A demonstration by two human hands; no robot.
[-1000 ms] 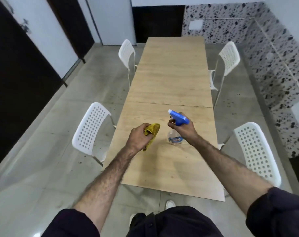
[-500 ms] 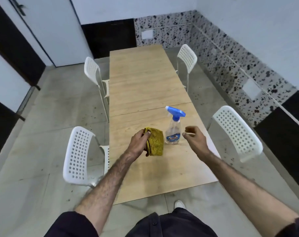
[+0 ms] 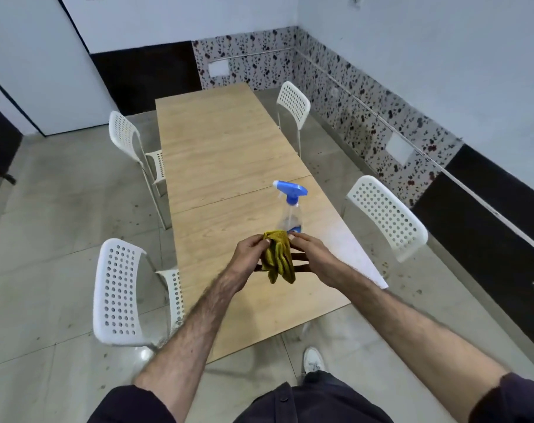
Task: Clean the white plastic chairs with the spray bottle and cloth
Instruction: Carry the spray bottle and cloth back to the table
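Since a moment ago my right hand has let go of the spray bottle and joined my left hand; both now pinch the yellow cloth above the table. I judge no chair cleaned yet.

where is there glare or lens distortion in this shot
Head view: a bright white glare patch washes out the table's right edge; wide-angle distortion bows the walls and floor lines toward the frame's edges; the cloth and bottle at centre look fairly sharp, while the chairs nearer the edges look stretched.
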